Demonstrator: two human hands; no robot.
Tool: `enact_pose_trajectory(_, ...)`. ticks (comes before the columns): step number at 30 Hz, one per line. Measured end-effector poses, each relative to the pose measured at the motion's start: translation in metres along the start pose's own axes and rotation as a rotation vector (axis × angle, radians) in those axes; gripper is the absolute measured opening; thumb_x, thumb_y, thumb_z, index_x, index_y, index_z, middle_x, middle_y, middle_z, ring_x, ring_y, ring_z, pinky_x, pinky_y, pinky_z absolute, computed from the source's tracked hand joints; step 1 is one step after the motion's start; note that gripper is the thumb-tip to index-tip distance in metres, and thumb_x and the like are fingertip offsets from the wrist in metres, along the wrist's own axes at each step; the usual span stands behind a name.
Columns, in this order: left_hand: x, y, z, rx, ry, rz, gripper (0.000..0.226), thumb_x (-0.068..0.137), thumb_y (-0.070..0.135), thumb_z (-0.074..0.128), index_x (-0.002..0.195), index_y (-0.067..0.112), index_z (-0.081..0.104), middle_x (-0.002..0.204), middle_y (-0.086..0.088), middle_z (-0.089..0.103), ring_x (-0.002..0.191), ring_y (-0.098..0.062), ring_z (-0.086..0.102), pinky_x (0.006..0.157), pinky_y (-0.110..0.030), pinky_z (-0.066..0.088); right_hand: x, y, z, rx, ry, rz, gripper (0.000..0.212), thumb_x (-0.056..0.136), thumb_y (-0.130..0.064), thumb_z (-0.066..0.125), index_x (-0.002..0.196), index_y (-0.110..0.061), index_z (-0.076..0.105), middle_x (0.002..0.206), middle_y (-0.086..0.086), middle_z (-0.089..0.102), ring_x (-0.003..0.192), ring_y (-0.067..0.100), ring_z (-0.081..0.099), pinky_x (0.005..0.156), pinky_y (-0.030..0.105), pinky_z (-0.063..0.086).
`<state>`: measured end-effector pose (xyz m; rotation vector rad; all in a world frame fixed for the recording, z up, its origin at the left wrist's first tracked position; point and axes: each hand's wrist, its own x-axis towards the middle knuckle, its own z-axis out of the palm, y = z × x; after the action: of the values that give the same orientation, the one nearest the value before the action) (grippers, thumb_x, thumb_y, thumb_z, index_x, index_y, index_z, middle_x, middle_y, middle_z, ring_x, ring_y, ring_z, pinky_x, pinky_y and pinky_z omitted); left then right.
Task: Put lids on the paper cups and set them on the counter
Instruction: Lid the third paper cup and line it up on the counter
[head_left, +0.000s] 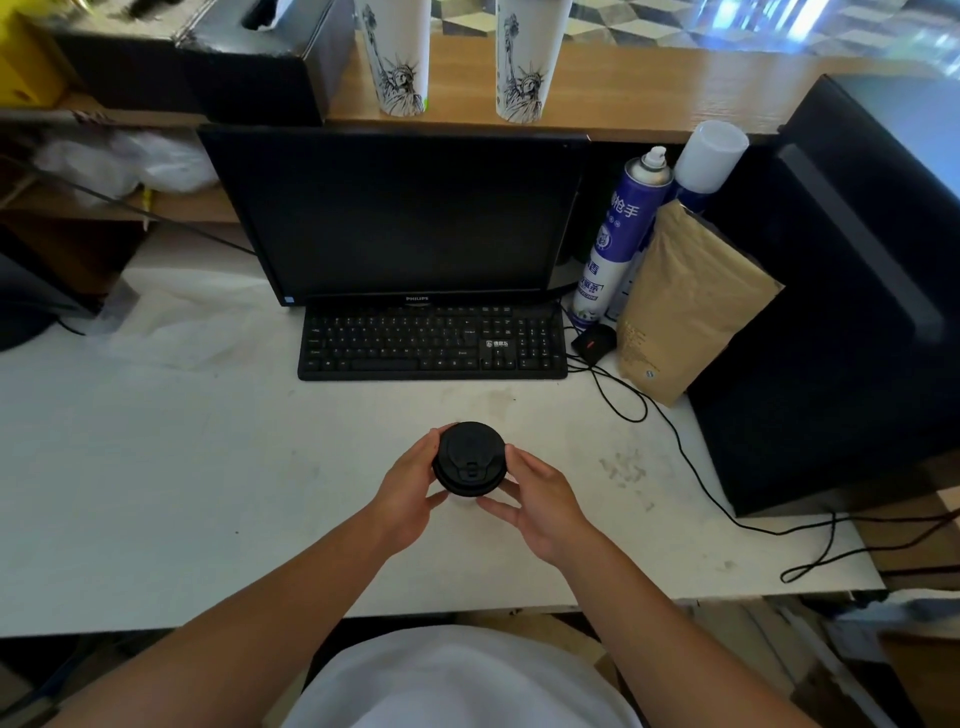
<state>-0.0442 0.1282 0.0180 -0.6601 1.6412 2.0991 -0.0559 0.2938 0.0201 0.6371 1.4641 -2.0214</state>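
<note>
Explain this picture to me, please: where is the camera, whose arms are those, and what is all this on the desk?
There is no machine here. A person wears a wide-angle camera on the head, so you look down along their own bare arms.

The left hand and the right hand together hold a paper cup from either side; you see mostly its black lid from above.

Below them is a white desk with a black keyboard, a dark monitor, a mouse, two spray cans and a brown paper bag.

Behind the monitor runs a wooden counter, where two printed paper cups stand; their tops are out of frame.
</note>
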Motion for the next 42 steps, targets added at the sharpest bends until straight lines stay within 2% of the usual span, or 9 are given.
enact_pose_trajectory(3, 0.002, 0.001, -0.003, 0.067, 0.017, 0.02, 0.039, 0.106, 0.047, 0.033, 0.12, 0.037, 0.068, 0.128, 0.006, 0.067, 0.125, -0.015, 0.054, 0.108, -0.046, 0.041, 0.003, 0.002, 0.002, -0.089, -0.003, -0.033, 0.03, 0.106, -0.029, 0.048, 0.126, -0.015, 0.067, 0.132, 0.006, 0.064, 0.128, 0.026, 0.056, 0.089, 0.046, 0.061)
enact_pose_trajectory(7, 0.003, -0.002, -0.011, 0.153, 0.032, 0.098, 0.039, 0.107, 0.045, 0.034, 0.117, 0.03, 0.069, 0.12, 0.003, 0.07, 0.118, -0.018, 0.062, 0.102, -0.045, 0.05, 0.005, 0.008, 0.009, -0.222, 0.03, -0.088, 0.031, 0.108, -0.029, 0.04, 0.122, -0.016, 0.064, 0.131, 0.008, 0.061, 0.126, 0.025, 0.056, 0.079, 0.037, 0.064)
enact_pose_trajectory(13, 0.011, -0.005, -0.013, 0.284, 0.083, 0.22, 0.036, 0.109, 0.032, 0.034, 0.118, 0.017, 0.066, 0.116, -0.003, 0.067, 0.114, -0.021, 0.063, 0.091, -0.045, 0.059, 0.003, 0.011, 0.014, -0.36, 0.061, -0.214, 0.027, 0.11, -0.026, 0.032, 0.121, -0.014, 0.054, 0.124, 0.007, 0.053, 0.12, 0.023, 0.054, 0.087, 0.044, 0.061)
enact_pose_trajectory(19, 0.015, -0.008, -0.017, 0.454, 0.11, 0.364, 0.034, 0.11, 0.024, 0.032, 0.112, 0.015, 0.064, 0.106, -0.003, 0.067, 0.105, -0.023, 0.066, 0.081, -0.036, 0.062, 0.003, 0.014, 0.017, -0.496, 0.091, -0.305, 0.032, 0.111, -0.028, 0.026, 0.128, -0.012, 0.048, 0.124, 0.006, 0.052, 0.112, 0.02, 0.056, 0.082, 0.041, 0.063)
enact_pose_trajectory(22, 0.016, -0.008, -0.019, 0.521, 0.121, 0.411, 0.033, 0.109, 0.023, 0.032, 0.113, 0.016, 0.064, 0.105, -0.002, 0.068, 0.101, -0.022, 0.066, 0.081, -0.038, 0.062, 0.003, 0.016, 0.018, -0.502, 0.106, -0.332, 0.028, 0.111, -0.028, 0.026, 0.123, -0.017, 0.048, 0.121, 0.003, 0.053, 0.106, 0.015, 0.056, 0.079, 0.035, 0.063)
enact_pose_trajectory(28, 0.017, -0.007, -0.019, 0.555, 0.127, 0.503, 0.03, 0.109, 0.016, 0.032, 0.123, 0.02, 0.058, 0.115, 0.005, 0.063, 0.11, -0.017, 0.061, 0.095, -0.033, 0.054, 0.006, 0.021, 0.016, -0.258, 0.151, -0.229, 0.026, 0.108, -0.027, 0.037, 0.118, -0.011, 0.056, 0.127, 0.008, 0.057, 0.12, 0.024, 0.057, 0.088, 0.046, 0.061)
enact_pose_trajectory(32, 0.011, -0.009, -0.015, 0.399, 0.173, 0.354, 0.03, 0.109, 0.017, 0.032, 0.118, 0.024, 0.059, 0.114, 0.005, 0.063, 0.109, -0.019, 0.061, 0.082, -0.037, 0.059, 0.004, 0.025, 0.013, -0.098, 0.172, -0.206, 0.018, 0.107, -0.023, 0.044, 0.109, -0.011, 0.057, 0.125, 0.008, 0.061, 0.118, 0.023, 0.061, 0.095, 0.042, 0.058)
enact_pose_trajectory(37, 0.01, -0.007, -0.016, 0.394, 0.322, 0.277, 0.021, 0.106, 0.026, 0.042, 0.112, 0.019, 0.061, 0.097, -0.003, 0.065, 0.093, -0.024, 0.065, 0.065, -0.034, 0.059, 0.005, 0.028, 0.009, -0.018, 0.186, -0.208, 0.015, 0.105, -0.015, 0.051, 0.104, -0.006, 0.063, 0.121, 0.018, 0.064, 0.116, 0.028, 0.063, 0.1, 0.037, 0.054)
enact_pose_trajectory(42, 0.007, -0.009, -0.015, 0.339, 0.275, 0.195, 0.029, 0.106, 0.032, 0.043, 0.11, 0.012, 0.063, 0.108, -0.005, 0.065, 0.1, -0.021, 0.064, 0.067, -0.037, 0.064, 0.009, 0.029, 0.011, -0.055, 0.144, -0.234, 0.022, 0.104, -0.013, 0.052, 0.107, 0.0, 0.069, 0.115, 0.019, 0.069, 0.105, 0.024, 0.065, 0.098, 0.035, 0.055)
